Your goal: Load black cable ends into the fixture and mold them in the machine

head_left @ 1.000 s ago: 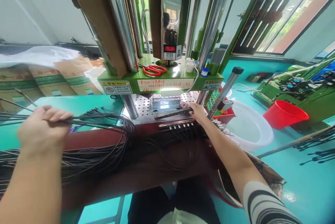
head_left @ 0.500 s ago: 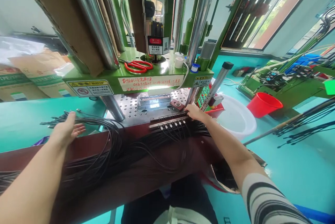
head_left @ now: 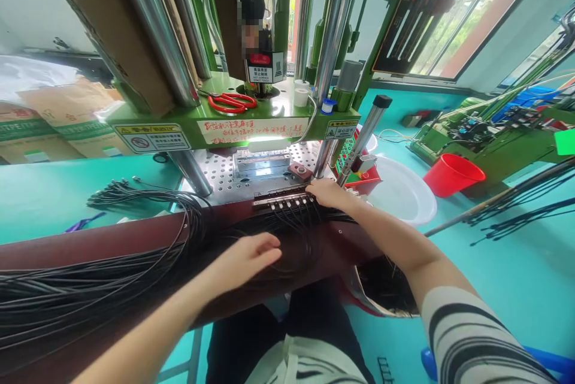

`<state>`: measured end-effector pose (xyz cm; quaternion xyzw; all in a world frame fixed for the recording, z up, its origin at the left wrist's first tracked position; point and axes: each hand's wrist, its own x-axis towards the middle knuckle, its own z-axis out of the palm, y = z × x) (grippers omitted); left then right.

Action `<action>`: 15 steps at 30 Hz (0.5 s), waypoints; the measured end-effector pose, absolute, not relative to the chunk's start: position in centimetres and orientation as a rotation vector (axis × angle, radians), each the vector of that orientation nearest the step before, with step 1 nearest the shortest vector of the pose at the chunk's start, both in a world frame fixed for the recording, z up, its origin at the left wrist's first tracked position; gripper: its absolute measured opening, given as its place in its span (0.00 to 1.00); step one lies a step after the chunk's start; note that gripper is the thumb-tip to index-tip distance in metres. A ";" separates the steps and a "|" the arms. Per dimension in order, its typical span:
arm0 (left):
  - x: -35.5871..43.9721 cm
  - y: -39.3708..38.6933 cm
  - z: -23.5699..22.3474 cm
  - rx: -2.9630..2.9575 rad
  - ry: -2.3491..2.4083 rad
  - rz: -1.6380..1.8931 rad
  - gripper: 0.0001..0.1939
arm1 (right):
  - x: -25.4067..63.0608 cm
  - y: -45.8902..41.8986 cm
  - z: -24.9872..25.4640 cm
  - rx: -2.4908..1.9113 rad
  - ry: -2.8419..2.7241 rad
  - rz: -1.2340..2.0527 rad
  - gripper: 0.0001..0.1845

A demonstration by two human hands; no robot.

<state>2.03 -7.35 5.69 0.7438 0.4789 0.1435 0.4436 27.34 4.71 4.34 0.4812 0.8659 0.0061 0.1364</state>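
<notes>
Slotted bar: a slim dark metal strip [head_left: 283, 199] at the centre, on the near edge of the press; clock directions are taken from it. Its right end is covered by fingers.
Right hand: at 3 o'clock, the hand [head_left: 330, 193] lies on the strip's end, fingers curled; the fingertips are partly hidden, so I cannot tell whether they pinch it.
Left hand: at 7 o'clock, the hand [head_left: 251, 258] is loosely spread, thumb apart from the fingers, above dark cables, with nothing visible in it.
Cable bundle: thin, smooth, black cables [head_left: 67, 294] sweep toward 8 o'clock and are cut off by the left edge; single strands merge in shadow.
Connector ends: knobbly tips [head_left: 108, 192] fan out at 9 o'clock, too small to make out.
Silver tabs: small, shiny, flat pieces [head_left: 288, 205] in a row along the strip's near side, cables running from them.
Perforated plate: pale metal with round holes [head_left: 215, 171], at 10 o'clock.
Scissors: red looped handles [head_left: 231, 103] at 11 o'clock; the blades are hard to see.
Container: open-mouthed [head_left: 386, 285], at 4 o'clock, partly behind the right forearm; its dark contents are unclear.
Bucket: red, round-rimmed, apparently plastic [head_left: 453, 177], at 3 o'clock.
</notes>
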 end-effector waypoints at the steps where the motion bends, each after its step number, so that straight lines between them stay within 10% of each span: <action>1: 3.3 -8.0 5.2 1.912 1.170 0.325 0.18 | 27.2 4.9 4.8 1.376 2.494 -0.015 0.19; 9: 8.1 -8.2 3.7 2.202 1.146 0.264 0.27 | 25.7 5.7 9.2 1.549 2.361 -0.194 0.17; 15: 9.7 -5.3 1.9 1.155 0.957 0.399 0.24 | 25.6 7.5 10.0 1.750 2.463 -0.285 0.18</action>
